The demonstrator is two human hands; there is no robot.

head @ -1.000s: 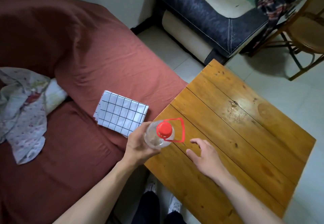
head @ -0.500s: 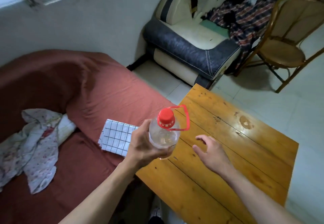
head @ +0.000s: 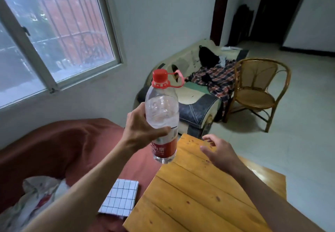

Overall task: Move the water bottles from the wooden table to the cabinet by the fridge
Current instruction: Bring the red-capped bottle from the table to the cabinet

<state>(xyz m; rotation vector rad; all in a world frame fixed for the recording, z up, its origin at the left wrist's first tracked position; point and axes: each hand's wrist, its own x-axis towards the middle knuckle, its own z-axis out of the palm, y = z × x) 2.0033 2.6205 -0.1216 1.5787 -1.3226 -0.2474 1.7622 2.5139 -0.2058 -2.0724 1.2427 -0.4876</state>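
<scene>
L hand (head: 143, 130) grip is wrapped round the mid-body of the water bottle (head: 162, 117), thumb across the front just above the red label, fingers behind & mostly hidden. Bottle is off the tabletop, held up in the air, long axis near vertical w/ a slight lean, red cap (head: 159, 76) up top, base hanging below the grip just over the near-left edge of the wooden tabletop (head: 190, 201). Pink carry loop (head: 178, 79) sticks out to the right of the cap.

R hand (head: 219, 152) holds nothing: fingers loosely spread, hovering over the tabletop's far end, just right of the bottle's base, not touching it.

No other bottle shows on the visible part of the tabletop; whether more sit out of view can't tell.

Cabinet & fridge not in view. Judgement: bottle is already lifted clear, so what's left is the carry. Doorway (head: 272, 8) lies far right, past the rattan chair (head: 257, 93) & the sofa (head: 195, 104), so the likely path runs right of the tabletop. L hand has the load; R is free for doors. Upright axis suits setting it down base-first.
</scene>
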